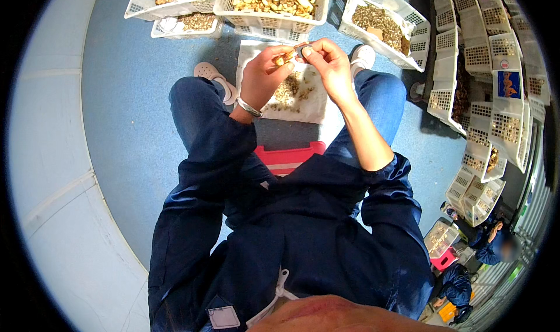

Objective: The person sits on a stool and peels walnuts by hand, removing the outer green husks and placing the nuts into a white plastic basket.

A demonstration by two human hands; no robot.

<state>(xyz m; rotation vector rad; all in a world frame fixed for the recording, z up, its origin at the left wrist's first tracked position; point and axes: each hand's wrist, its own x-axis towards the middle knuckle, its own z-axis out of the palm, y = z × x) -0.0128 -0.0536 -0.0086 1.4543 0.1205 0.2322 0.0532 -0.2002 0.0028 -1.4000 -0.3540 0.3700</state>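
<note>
My left hand [267, 71] holds a small yellowish-brown mushroom piece [285, 58] between thumb and fingers. Close beside it, my right hand [326, 60] grips a small dark tool [302, 51], its kind hard to make out; its tip is near the piece. Both hands are above a white cloth [315, 111] on the floor, where small brown and pale trimmings [286, 93] lie scattered. Just past the hands, a white plastic crate [271, 18] holds many yellowish-brown pieces like those of cut mushrooms.
A second crate [175, 8] stands at the upper left above a lower bin [188, 34] of brown bits. Another crate [418, 52] of bits is at the upper right. Stacked crates [503, 113] line the right side. A red stool [288, 154] is beneath me. Two people [457, 286] work at the lower right.
</note>
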